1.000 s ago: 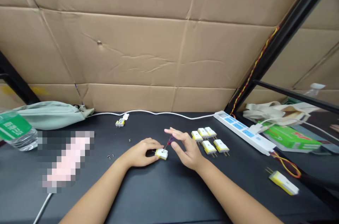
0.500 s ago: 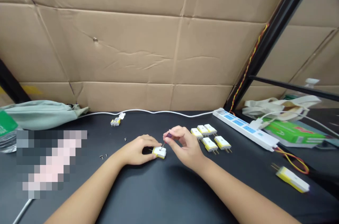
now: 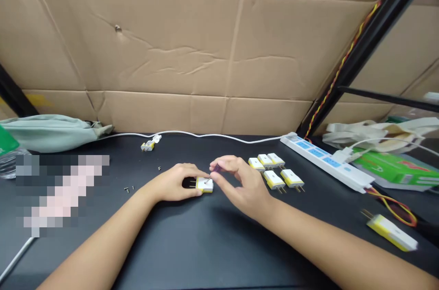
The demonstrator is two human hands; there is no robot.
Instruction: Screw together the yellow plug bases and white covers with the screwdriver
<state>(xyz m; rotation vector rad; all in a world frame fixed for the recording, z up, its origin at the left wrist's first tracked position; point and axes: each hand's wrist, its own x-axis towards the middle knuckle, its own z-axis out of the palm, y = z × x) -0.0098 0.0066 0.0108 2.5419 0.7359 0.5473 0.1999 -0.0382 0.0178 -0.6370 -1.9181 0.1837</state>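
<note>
My left hand (image 3: 174, 182) pinches a white and yellow two-pin plug (image 3: 206, 185) by its sides, flat on the black table, pins pointing left. In my right hand (image 3: 245, 185) is a small screwdriver (image 3: 216, 169) with a dark purple handle, held between thumb and fingers. Its thin shaft slants down to the hole in the plug's top face; whether a screw sits there I cannot see. To the right, several similar plugs (image 3: 273, 179) lie grouped together. Small loose screws (image 3: 126, 189) lie left of my left hand.
An opened plug (image 3: 148, 145) stands at the back left. On the right are a white power strip (image 3: 322, 162), another plug (image 3: 391, 231) and a green box (image 3: 394, 169). A white cable (image 3: 202, 135) runs along the cardboard wall (image 3: 171, 43). A pale green bag (image 3: 51, 133) lies left.
The camera view has shifted, so the table things appear higher and spread slightly outward. The screwdriver leans lower, its tip still at the held plug. Both hands keep their grips.
</note>
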